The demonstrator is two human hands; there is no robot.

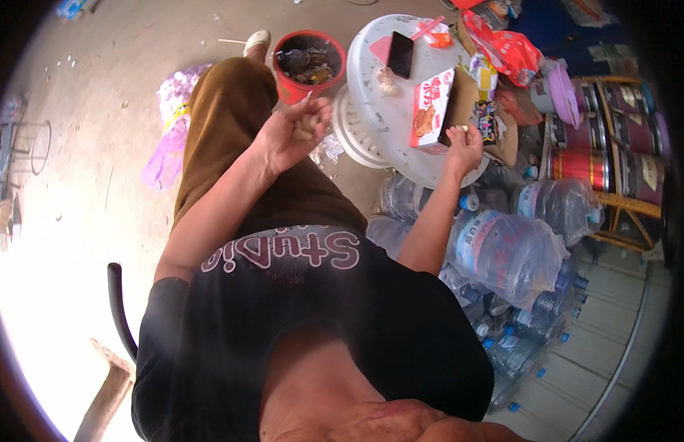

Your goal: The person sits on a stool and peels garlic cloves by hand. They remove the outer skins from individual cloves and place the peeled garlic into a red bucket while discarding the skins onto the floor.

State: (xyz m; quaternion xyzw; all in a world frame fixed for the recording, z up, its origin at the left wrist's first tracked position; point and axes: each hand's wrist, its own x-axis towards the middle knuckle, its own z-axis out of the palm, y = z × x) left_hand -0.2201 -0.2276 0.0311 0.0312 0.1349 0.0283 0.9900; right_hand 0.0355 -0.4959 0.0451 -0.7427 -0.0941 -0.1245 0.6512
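Note:
My left hand (295,130) is cupped palm up above my lap, holding several pale pieces (305,127) that look like garlic cloves. A small whitish piece (462,128) is pinched between the fingertips of my right hand (466,148), at the near edge of an open cardboard box (430,110) printed red and white. The box stands on a round white plastic table (369,99). Garlic (387,83) lies beside it, near a black smartphone (400,54). Between my left hand and the table's far side stands a red bucket (309,91) with dark scraps inside.
Large clear plastic water bottles (502,248) are piled on the right below the table. Behind them is a rack (612,199) holding cans. A red plastic bag (502,47) lies past the table. A purple bag (168,149) rests on the floor by my left leg.

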